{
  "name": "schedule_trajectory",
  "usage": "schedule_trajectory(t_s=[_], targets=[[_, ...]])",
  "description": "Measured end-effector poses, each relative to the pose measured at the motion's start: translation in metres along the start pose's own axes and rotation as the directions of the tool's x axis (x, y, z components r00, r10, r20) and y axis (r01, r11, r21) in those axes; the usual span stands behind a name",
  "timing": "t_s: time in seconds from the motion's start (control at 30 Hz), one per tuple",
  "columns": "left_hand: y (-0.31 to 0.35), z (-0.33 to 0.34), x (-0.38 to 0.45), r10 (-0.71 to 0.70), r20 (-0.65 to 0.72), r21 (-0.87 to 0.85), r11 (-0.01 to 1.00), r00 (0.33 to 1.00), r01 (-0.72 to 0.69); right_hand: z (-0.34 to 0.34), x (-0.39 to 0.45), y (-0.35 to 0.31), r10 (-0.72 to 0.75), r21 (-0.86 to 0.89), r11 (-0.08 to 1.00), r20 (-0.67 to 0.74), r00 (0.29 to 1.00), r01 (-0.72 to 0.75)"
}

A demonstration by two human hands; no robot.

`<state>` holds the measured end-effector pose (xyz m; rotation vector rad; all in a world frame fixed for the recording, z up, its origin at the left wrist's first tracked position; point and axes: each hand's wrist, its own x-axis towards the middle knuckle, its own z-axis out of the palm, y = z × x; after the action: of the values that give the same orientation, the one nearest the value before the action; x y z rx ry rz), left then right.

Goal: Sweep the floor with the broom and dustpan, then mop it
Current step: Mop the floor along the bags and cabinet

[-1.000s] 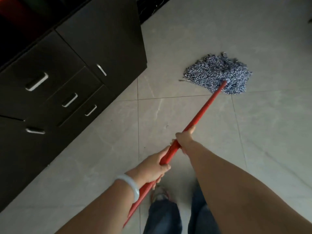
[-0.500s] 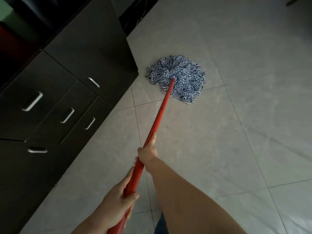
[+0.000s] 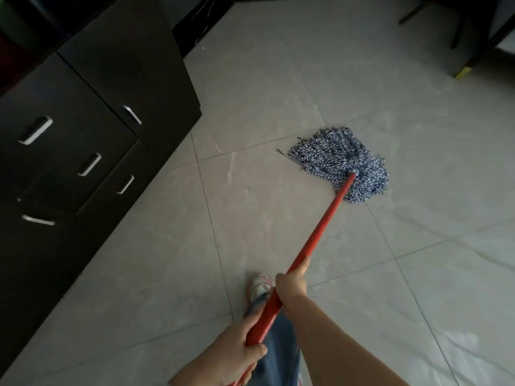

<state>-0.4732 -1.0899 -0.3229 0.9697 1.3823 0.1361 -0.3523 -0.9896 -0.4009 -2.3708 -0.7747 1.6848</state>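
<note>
A mop with a red handle (image 3: 323, 227) and a blue-and-white string head (image 3: 344, 160) rests on the pale grey tiled floor (image 3: 278, 79), the head spread flat right of centre. My right hand (image 3: 292, 282) grips the handle about halfway down. My left hand (image 3: 237, 349) holds the lower end of the handle near my body. The handle slants from lower left up to the head. No broom or dustpan is in view.
A dark cabinet (image 3: 92, 112) with several metal-handled drawers and a door fills the left side. Dark furniture legs (image 3: 471, 37) stand at the top right. My shoe (image 3: 259, 285) and jeans leg (image 3: 278, 346) are below the handle.
The mop head has swung from beside the cabinet corner to the right and nearer to me. Both hands kept their grip on the handle.
</note>
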Motion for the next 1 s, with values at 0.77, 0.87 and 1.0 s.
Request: schedule_trajectory(t_s=[0.77, 0.87, 1.0], targets=[[-0.258, -0.121, -0.238, -0.147, -0.232, -0.073, 0.988, 0.962, 0.133, 0.293, -0.207, 0.068, -0.041, 0.04, 0.999, 0.469, 0.882, 0.025], [-0.278, -0.152, -0.257, -0.153, -0.257, -0.077, 0.987, 0.954, 0.138, 0.334, -0.231, 0.06, -0.034, 0.013, 0.999, 0.541, 0.841, 0.033], [-0.279, -0.153, -0.257, -0.185, -0.176, -0.091, 0.981, 0.967, 0.171, 0.35, -0.231, 0.069, -0.114, 0.077, 0.993, 0.446, 0.888, 0.089]])
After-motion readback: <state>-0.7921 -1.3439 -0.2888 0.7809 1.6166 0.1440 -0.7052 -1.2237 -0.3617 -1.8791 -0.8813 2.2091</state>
